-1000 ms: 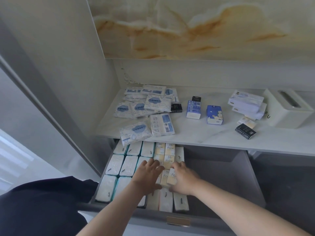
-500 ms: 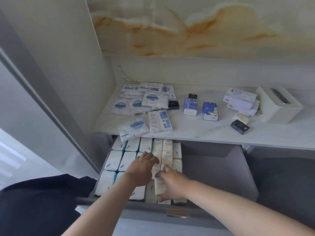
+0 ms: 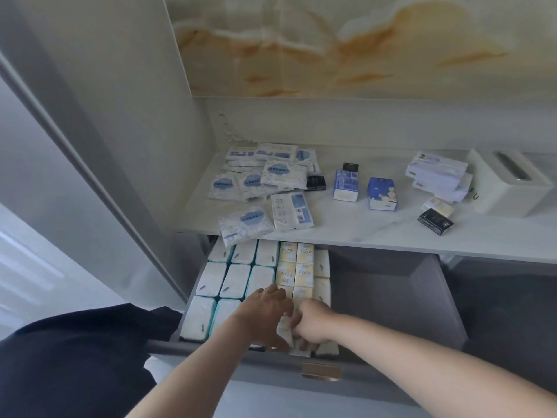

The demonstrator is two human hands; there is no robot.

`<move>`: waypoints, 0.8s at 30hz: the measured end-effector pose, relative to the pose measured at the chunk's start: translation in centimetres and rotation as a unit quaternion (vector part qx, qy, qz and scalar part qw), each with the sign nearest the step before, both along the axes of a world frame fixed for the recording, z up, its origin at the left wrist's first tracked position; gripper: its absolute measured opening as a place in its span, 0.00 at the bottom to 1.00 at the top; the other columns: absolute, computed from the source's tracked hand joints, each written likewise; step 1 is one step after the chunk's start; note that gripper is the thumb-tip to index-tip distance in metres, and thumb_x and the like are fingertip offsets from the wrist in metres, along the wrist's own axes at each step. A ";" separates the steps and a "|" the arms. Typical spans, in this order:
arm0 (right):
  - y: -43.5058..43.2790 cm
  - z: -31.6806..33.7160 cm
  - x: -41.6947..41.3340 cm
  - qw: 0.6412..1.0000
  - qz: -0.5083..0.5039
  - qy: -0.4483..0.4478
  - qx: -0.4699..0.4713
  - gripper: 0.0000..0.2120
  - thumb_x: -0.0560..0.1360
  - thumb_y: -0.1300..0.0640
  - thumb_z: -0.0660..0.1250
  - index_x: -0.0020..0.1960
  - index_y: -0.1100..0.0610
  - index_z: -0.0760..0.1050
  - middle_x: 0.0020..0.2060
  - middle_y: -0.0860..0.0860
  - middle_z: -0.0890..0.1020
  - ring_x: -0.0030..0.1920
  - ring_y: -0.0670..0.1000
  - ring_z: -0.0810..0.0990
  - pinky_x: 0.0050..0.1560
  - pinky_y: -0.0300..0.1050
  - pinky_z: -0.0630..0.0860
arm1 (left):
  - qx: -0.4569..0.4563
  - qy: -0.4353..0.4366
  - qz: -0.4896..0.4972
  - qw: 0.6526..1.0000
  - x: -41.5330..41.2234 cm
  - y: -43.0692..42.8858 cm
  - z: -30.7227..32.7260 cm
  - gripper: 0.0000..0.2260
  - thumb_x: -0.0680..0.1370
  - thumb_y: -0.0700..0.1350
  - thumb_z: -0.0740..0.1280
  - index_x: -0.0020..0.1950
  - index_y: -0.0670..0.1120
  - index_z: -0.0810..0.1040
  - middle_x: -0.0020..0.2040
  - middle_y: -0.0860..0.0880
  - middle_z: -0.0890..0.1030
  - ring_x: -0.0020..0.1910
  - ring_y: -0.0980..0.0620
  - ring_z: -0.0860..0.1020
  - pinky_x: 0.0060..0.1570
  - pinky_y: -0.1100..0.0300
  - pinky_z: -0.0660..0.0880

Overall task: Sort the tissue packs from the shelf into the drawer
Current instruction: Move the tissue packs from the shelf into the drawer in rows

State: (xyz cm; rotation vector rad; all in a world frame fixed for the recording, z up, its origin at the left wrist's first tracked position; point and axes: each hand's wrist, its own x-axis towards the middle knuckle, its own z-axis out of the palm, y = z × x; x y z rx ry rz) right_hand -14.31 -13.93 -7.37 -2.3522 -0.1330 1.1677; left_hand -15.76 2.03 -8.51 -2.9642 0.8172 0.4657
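Both hands have drawn back toward the drawer's front edge since a second ago, and the pale pack they were handling mid-drawer has come with them. From the head view, the right hand [image 3: 315,325] has its fingers curled round that pack [image 3: 284,328], low in the front row. The left hand [image 3: 262,315] lies beside it, fingers nearly straight and a little apart, resting on the neighbouring packs and touching the held one. I judge this to be a seating move, with 1 more pack being wedged into the front row. That would close the yellow columns (how snugly, the hands hide).

The drawer [image 3: 391,297] is packed on its left side only: 3 columns of white packs [image 3: 235,280], then yellow packs [image 3: 305,251] hard against them. Its right side is bare, with open room for new rows. Its front wall sits just under the wrists, so lifting out should go up before back.

The shelf [image 3: 361,230] overhangs the rear row, and 1 flat pack [image 3: 245,220] juts past its lip. Many more flat packs [image 3: 271,173] and a blue pack [image 3: 382,194] are unsorted there, beside a box [image 3: 506,182].
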 end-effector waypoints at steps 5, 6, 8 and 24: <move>-0.4 1.2 0.4 0.999 0.020 -0.001 0.032 0.13 0.78 0.62 0.59 0.58 0.52 0.78 0.49 0.53 0.84 0.37 0.47 0.83 0.26 0.38 0.74 | 0.002 0.004 0.013 1.000 0.3 0.3 0.2 0.31 0.67 0.61 0.74 0.66 0.51 0.71 0.63 0.50 0.70 0.63 0.49 0.66 0.62 0.55 0.68; -0.6 1.2 0.6 0.999 0.031 -0.006 0.036 0.12 0.78 0.61 0.60 0.57 0.52 0.78 0.51 0.55 0.84 0.37 0.48 0.83 0.27 0.40 0.75 | 0.006 0.009 0.012 1.000 0.3 0.2 0.4 0.31 0.68 0.62 0.74 0.66 0.51 0.71 0.63 0.50 0.69 0.63 0.49 0.65 0.62 0.55 0.68; -1.4 1.8 1.4 0.997 0.057 -0.037 0.042 0.11 0.78 0.60 0.60 0.56 0.53 0.79 0.53 0.54 0.84 0.37 0.48 0.83 0.33 0.42 0.77 | 0.003 0.019 0.016 1.000 0.7 -0.1 1.0 0.31 0.69 0.64 0.72 0.67 0.52 0.71 0.64 0.51 0.70 0.64 0.49 0.65 0.63 0.53 0.68; -23.7 10.6 18.1 0.885 0.058 -0.385 -0.254 0.21 0.75 0.49 0.64 0.67 0.49 0.70 0.62 0.54 0.70 0.64 0.57 0.70 0.51 0.50 0.71 | -0.179 -0.068 0.045 0.981 15.1 -17.8 10.4 0.15 0.79 0.50 0.63 0.66 0.53 0.72 0.60 0.52 0.76 0.60 0.51 0.72 0.54 0.56 0.71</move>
